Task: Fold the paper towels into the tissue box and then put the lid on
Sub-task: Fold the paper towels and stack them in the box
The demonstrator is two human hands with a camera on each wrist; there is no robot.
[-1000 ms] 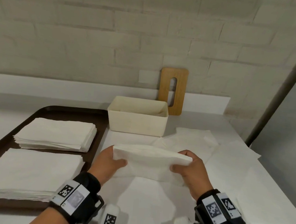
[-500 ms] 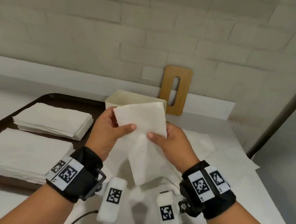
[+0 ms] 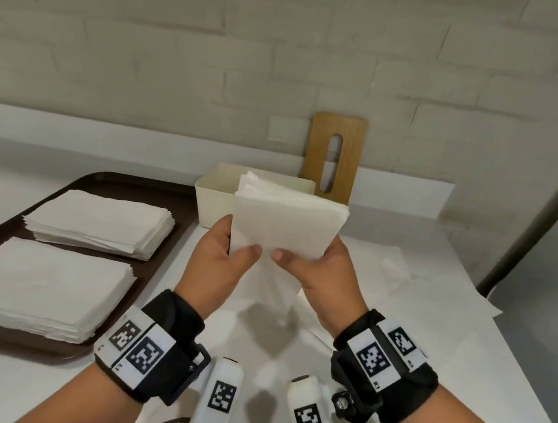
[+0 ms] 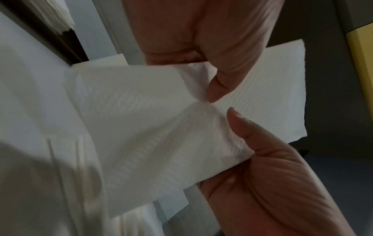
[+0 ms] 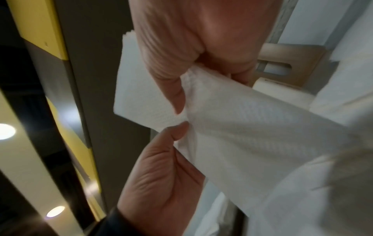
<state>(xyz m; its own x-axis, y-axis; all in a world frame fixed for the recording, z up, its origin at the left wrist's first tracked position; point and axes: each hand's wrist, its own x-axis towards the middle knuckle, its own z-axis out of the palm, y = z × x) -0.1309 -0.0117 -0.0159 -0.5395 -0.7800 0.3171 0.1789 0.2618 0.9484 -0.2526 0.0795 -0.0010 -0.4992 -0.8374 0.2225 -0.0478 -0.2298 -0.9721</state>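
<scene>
A folded wad of white paper towels [image 3: 286,226] is held up in the air in front of the open cream tissue box [image 3: 209,204]. My left hand [image 3: 231,258] pinches its lower left edge, thumb in front. My right hand [image 3: 309,266] pinches the lower right edge the same way, the two thumbs almost touching. A loose tail of towel hangs below the hands. The left wrist view shows the towel [image 4: 141,119] under my left thumb [image 4: 218,89]; the right wrist view shows the towel [image 5: 252,127] too. The wooden slotted lid [image 3: 335,155] leans upright against the wall behind the box.
A dark brown tray [image 3: 129,181] on the left carries two stacks of paper towels [image 3: 101,220] [image 3: 35,285]. Unfolded sheets [image 3: 400,293] lie spread over the white counter to the right. A grey pole [image 3: 547,205] rises at the right edge.
The towel went from a wide strip held low over the counter to a compact folded wad. My hands came together and rose in front of the box.
</scene>
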